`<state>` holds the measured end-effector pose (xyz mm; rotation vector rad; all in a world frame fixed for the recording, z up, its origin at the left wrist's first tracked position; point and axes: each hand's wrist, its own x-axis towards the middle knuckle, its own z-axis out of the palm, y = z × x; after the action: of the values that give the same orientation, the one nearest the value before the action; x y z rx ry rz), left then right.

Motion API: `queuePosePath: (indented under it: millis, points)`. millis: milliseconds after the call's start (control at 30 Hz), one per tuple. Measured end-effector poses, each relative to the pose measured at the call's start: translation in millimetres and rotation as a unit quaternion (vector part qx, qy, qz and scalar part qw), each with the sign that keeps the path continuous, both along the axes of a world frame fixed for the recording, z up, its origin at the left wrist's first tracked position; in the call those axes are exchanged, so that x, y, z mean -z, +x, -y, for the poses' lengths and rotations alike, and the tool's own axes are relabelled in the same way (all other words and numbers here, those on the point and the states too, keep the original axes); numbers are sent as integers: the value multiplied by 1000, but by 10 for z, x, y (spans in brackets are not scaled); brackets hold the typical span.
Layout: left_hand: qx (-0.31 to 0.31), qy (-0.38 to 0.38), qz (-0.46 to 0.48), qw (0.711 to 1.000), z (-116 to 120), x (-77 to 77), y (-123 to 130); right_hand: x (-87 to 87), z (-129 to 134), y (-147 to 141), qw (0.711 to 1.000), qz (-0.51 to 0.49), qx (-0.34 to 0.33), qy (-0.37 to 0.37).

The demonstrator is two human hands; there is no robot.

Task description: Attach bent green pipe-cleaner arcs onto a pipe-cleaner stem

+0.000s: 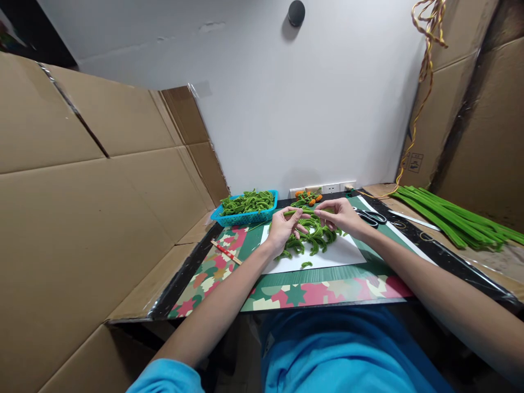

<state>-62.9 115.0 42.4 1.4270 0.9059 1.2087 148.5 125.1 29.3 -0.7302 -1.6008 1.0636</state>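
Centrally, left hand [283, 226] and right hand [336, 214] each pinch a green stem [305, 212], blue basket [244, 216] at the bench's far left corner.

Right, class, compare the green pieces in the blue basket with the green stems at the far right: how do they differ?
The basket pieces are short, while the right-hand stems are long. The basket pieces are curled; the right-hand stems are nearly straight. The basket pieces lie in a jumbled heap, whereas the right-hand stems lie roughly side by side. Both are green.
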Motion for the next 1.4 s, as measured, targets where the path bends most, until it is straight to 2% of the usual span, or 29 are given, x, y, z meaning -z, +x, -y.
queuePosePath:
  millis: [333,433,533,600,733,800,933,1033,1167,1267,1400]
  points:
    - [59,-16,-15,998,6,3,-38,-32,20,32,1000,17,-3,5]
    - [56,-26,-21,998,8,-9,-34,-4,-9,32,994,40,50,94]
    - [43,-24,-19,999,-4,-9,-23,33,-31,33,958,76,142,236]
    - [33,-21,-15,999,-13,-2,-18,60,-32,35,929,122,180,299]
    - [28,-11,-2,1000,-21,12,-26,92,-7,29,872,215,229,376]
    - [31,-10,2,999,-20,13,-34,91,8,22,857,238,238,391]
    - [41,-9,4,999,-18,3,-37,66,26,8,870,212,231,380]
    - [47,-9,10,999,-17,-9,-30,38,39,-7,907,152,200,338]
    - [49,-6,13,999,-9,-15,-12,8,70,-42,953,82,157,246]
    - [51,0,8,999,7,-8,16,10,91,-80,954,80,185,222]
    - [25,32,-4,999,45,-5,65,58,112,-134,921,161,255,248]
